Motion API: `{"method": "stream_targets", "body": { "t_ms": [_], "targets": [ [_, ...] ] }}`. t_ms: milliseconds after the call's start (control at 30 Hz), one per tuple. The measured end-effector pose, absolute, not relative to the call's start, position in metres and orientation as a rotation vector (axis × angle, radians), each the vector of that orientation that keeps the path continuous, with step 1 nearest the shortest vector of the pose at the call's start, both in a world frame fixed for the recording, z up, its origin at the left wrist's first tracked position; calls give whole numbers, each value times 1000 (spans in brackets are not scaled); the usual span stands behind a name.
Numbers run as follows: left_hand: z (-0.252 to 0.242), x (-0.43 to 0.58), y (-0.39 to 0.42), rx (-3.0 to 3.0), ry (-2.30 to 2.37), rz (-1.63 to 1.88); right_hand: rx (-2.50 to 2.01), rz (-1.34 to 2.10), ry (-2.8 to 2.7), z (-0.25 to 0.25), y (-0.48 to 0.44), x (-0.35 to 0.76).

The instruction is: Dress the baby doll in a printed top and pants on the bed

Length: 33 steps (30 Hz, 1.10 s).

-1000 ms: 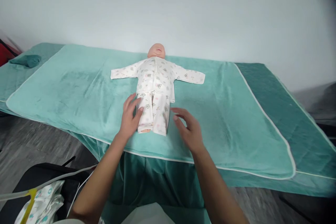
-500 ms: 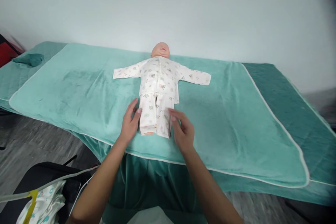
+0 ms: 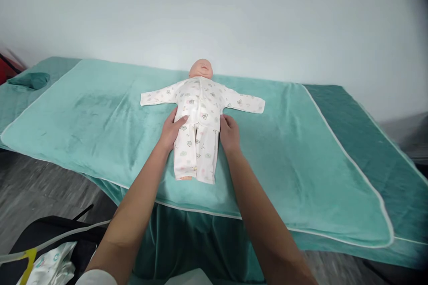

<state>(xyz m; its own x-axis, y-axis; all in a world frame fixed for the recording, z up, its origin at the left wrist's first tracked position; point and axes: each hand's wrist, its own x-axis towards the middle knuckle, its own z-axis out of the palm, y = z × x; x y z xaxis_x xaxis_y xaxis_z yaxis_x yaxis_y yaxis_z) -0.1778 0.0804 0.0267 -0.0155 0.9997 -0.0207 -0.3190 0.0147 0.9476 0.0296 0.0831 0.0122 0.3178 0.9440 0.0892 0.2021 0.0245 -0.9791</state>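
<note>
A baby doll [image 3: 200,69] lies on its back, head toward the wall and arms stretched out sideways. It wears a white printed shirt [image 3: 199,100] and matching trousers [image 3: 185,153], with a bit of foot showing at one cuff. My left hand [image 3: 171,130] holds the shirt at the waist on the left side, thumb on top and fingers partly hidden along the side. At the opposite side of the waist, my right hand [image 3: 230,132] has its fingers closed on the shirt's lower edge. The shirt hem overlaps the top of the trousers.
A green plush sheet [image 3: 284,164] with white piping covers the long bed, which stands against a white wall [image 3: 214,13]. At lower left, folded printed cloth or diapers [image 3: 55,265] rest on a black chair [image 3: 36,231], near a pale tube [image 3: 72,231] with yellow tape.
Both hands have moved up from beside the trouser legs to the doll's waist and closed on the shirt's sides. The view has shifted slightly; the doll's pose looks the same.
</note>
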Motion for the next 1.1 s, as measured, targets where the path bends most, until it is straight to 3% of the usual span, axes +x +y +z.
{"method": "stream_targets", "body": {
  "t_ms": [400,733,967,1100],
  "targets": [
    [28,-162,109,905,969,1349,-988,1125,-894,4,87,31],
    [26,-166,98,714,1013,1463,-779,1469,-290,15,136,80],
    [24,-167,98,503,884,1562,-490,1372,-154,22,168,131],
    [25,-176,67,461,860,1620,-626,1172,-47,23,147,140]
  ]
}}
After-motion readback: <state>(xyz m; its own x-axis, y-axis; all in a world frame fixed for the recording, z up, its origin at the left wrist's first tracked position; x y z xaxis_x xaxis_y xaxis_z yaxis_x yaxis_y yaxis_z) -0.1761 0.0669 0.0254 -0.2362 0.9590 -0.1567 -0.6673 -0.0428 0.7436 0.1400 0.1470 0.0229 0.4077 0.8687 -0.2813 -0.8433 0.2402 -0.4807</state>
